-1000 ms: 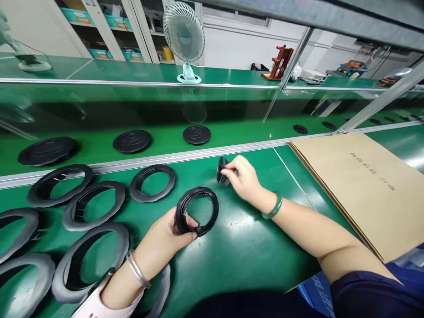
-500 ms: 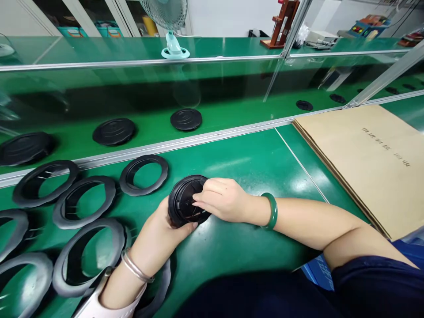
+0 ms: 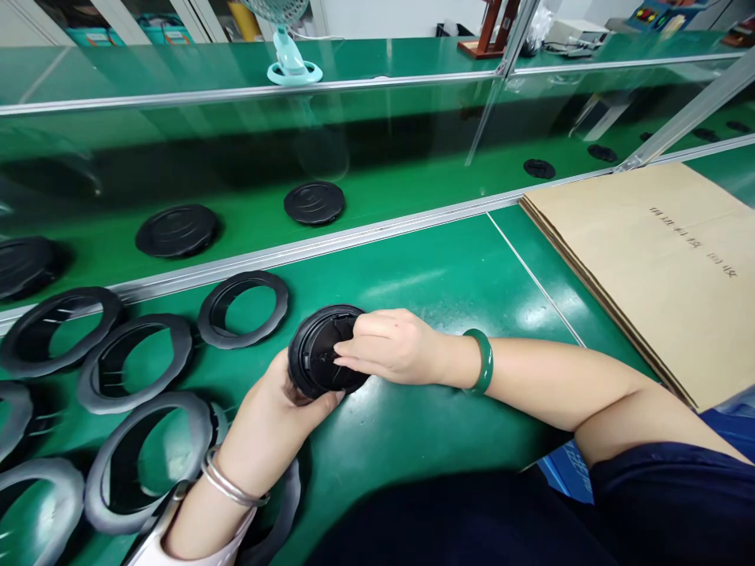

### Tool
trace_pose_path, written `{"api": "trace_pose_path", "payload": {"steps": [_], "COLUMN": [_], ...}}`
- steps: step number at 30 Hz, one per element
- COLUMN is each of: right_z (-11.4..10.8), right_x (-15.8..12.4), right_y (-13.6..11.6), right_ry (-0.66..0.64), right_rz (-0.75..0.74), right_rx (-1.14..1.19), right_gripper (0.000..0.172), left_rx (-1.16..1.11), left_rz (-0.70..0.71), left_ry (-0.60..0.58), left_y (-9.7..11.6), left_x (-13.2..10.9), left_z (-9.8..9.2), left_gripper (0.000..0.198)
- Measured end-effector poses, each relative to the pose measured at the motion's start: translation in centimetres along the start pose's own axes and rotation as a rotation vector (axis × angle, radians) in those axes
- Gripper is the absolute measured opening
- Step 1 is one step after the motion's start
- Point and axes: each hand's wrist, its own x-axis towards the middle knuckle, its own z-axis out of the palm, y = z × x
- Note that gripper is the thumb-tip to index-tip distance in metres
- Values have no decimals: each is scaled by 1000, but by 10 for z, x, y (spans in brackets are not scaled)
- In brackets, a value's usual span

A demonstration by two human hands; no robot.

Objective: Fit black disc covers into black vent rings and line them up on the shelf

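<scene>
Black round part, a ring with a dark insert set in its opening, sits just above the green bench near its middle, gripped from two sides. Taking that part as the landmark and going by size: the bench spreads under and all around it; beyond it, past a metal rail, runs a conveyor belt carrying black discs, the nearest black disc straight behind the part. To the part's right, well apart, lies a stack of flat cardboard. To its left and lower left lie loose black rings, overlapping one another, the closest ring just beside it. The left hand comes up from below the part, thumb curled over its near rim and fingers under it, clamping the edge; a metal bangle circles that wrist. The right hand reaches in from the right, its fingertips bunched and pressed on the insert at the part's centre, though whether they pinch it or only push on it is hard to tell. A green bangle sits on the right wrist.
</scene>
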Motion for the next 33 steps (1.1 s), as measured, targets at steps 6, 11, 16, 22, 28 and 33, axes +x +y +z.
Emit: {"api": "trace_pose_path", "payload": {"steps": [6,11,16,22,28,33], "right_z": [2,2,-6,-13,-12,-13], "right_x": [-2,-2,2,4,2,2], "right_y": [-2,-3,-6,-13,-12,-12], "right_ry": [-138,-172,-158,-183,-249,-309], "right_rz": [-37,-20,-23,-27,25,68], "right_rx": [-122,-108,-109,-136,-90,-24], "right_gripper": [23,22,25,28,28,28], "left_rx": [-57,-75,-22,65,-7,8], "left_rz": [-52,-66,-56,-35,-49,-63], "left_ry": [-61,-67,-32,-20,-62,-74], "left_y": [2,4,5,3,5,4], "left_x": [0,-1,-2,-2,-3,-4], "left_z": [1,3,4,3,3,2], "left_gripper": [80,81,79,72,72,70]}}
